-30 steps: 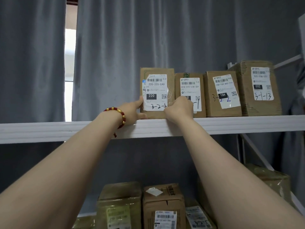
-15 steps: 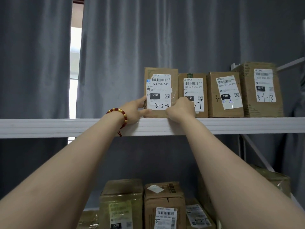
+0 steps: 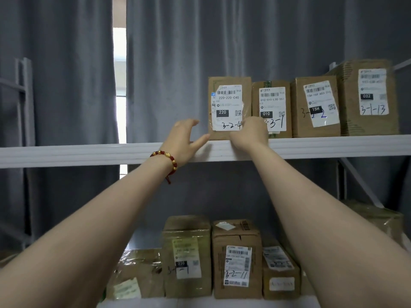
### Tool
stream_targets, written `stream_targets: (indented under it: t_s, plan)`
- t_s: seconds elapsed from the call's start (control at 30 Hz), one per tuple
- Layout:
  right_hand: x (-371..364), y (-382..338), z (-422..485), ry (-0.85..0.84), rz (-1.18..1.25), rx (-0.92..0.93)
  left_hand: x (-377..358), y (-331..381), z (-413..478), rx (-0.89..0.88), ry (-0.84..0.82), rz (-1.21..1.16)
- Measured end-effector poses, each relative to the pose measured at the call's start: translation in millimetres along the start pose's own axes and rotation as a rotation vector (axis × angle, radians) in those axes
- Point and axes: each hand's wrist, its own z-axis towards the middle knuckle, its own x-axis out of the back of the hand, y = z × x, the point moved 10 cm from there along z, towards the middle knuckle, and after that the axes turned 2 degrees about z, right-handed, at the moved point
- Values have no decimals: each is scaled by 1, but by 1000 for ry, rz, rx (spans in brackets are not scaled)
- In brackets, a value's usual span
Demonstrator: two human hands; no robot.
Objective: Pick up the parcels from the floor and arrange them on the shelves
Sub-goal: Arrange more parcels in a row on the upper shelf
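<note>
four parcels (image 3: 229,107) on upper shelf (image 3: 89,154)

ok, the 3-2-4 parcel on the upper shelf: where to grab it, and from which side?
The 3-2-4 parcel stands upright, label forward, at the left end of its row. Its right flank sits tight beside the 3-3-1 parcel, leaving no finger room there. Probably best to take its free left edge or top, coming from the front-left.

just one head cam here, looking straight ahead and a bit up along both outstretched arms at the upper shelf (image 3: 89,154), close in, lower shelf parcels (image 3: 236,258) below.
</note>
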Motion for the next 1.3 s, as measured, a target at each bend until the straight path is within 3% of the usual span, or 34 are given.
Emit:
stream_targets:
  t_s: [0.17,0.27,0.6,0.73,0.97,1.3]
  plan:
    - [5,-18,-67,253,327,181,22,-3,-44,-92,22,146]
    - [-13,-29,-112,281,373,252,35,-15,-74,-121,23,262]
    - [-135,-66,-269,-41,486,152,48,-93,-207,-39,-171,445]
    - [-193,-79,-352,-170,556,80,54,-143,-280,76,-229,412]
    - [-281,-75,-494,-503,384,4,56,-216,-401,192,-390,402]
    - [-346,-29,-644,-716,202,-23,31,-281,-572,320,-640,334]
